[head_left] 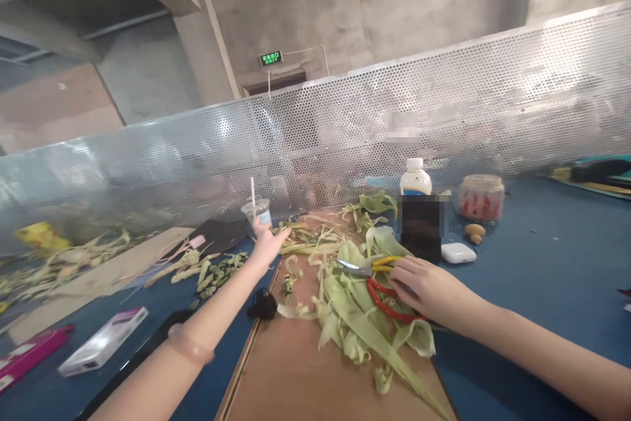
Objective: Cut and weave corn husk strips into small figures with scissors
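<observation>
Left forearm [211, 317]; left hand [266, 247] spread near cup [264, 212], seemingly empty; right hand [428, 286] holds scissors [369, 272], blades [353, 268] leftward.

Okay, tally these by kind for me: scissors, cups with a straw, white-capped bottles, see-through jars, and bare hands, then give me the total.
Scissors: 1 pair
Cup with a straw: 1
White-capped bottle: 1
See-through jar: 1
Bare hands: 2, the left hand and the right hand
Total: 6
</observation>
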`<act>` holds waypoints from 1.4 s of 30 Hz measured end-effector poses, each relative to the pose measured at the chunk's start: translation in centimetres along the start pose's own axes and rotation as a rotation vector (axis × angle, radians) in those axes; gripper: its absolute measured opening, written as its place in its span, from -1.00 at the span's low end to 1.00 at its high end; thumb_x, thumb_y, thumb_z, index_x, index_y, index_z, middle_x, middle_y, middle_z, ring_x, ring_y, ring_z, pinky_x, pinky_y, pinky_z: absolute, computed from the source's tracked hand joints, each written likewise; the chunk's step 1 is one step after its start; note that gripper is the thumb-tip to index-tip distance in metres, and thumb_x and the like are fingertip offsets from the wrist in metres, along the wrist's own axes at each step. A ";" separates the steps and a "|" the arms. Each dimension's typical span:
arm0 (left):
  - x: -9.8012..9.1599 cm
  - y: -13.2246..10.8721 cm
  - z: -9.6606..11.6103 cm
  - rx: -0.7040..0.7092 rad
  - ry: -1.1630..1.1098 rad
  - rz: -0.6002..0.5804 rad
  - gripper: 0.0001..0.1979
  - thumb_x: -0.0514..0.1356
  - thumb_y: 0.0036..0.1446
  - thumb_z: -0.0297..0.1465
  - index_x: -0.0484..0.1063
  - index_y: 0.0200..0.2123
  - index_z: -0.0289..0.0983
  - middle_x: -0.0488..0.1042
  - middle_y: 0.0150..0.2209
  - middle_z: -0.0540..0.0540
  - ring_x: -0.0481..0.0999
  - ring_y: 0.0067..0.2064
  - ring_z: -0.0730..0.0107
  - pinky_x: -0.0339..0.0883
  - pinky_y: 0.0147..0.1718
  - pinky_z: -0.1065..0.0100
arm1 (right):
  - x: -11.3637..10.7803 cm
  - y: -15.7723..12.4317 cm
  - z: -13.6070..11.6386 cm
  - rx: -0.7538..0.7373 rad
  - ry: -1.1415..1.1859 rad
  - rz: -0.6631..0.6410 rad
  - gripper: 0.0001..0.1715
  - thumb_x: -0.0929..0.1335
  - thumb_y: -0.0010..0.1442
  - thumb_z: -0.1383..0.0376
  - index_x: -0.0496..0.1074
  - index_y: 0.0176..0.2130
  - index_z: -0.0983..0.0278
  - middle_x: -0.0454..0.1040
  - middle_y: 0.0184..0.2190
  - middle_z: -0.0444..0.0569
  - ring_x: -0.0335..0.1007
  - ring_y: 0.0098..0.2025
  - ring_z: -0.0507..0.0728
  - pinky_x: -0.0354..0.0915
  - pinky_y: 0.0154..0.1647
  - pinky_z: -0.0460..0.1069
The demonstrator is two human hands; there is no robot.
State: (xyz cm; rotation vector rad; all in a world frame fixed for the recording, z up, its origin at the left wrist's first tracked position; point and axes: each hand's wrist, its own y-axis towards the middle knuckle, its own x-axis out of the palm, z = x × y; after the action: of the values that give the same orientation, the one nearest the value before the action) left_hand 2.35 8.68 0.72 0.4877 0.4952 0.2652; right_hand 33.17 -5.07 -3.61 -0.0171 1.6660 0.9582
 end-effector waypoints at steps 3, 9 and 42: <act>0.7 -5.3 2.5 0.226 0.178 -0.252 -0.33 0.12 0.06 -0.26 -0.14 0.15 -0.25 0.31 0.02 -0.22 0.27 0.09 0.21 0.05 0.10 0.09 | -0.8 0.4 -1.8 -0.019 0.051 0.042 -0.75 0.16 0.23 0.32 0.33 -0.43 0.27 0.33 -0.47 -0.05 0.26 -0.37 0.07 0.23 -0.33 -0.04; -0.3 -9.2 4.6 0.629 0.402 -0.514 -0.60 0.04 0.13 -0.32 0.16 0.07 -0.11 0.43 -0.09 -0.05 0.34 0.01 0.28 0.11 0.07 0.17 | -0.9 1.4 -4.1 0.036 -0.138 -0.128 -0.84 0.23 0.15 0.36 0.39 -0.38 0.29 0.38 -0.41 0.00 0.31 -0.28 0.13 0.25 -0.22 0.03; -1.5 -9.0 4.1 0.548 0.467 -0.556 -0.66 -0.09 0.20 -0.23 0.40 -0.42 -0.23 0.44 -0.38 -0.07 0.41 -0.27 0.33 0.28 -0.23 0.29 | -1.1 1.9 -0.6 0.338 -0.277 0.019 -0.57 0.27 0.07 0.21 0.30 -0.06 0.32 0.44 -0.30 0.08 0.33 -0.17 0.24 0.29 -0.28 0.04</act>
State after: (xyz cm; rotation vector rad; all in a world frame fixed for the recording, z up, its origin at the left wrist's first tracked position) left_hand 4.30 -1.14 -0.06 0.7999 1.1474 -0.3144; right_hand 32.16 -4.67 -1.60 0.3442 1.5500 0.6488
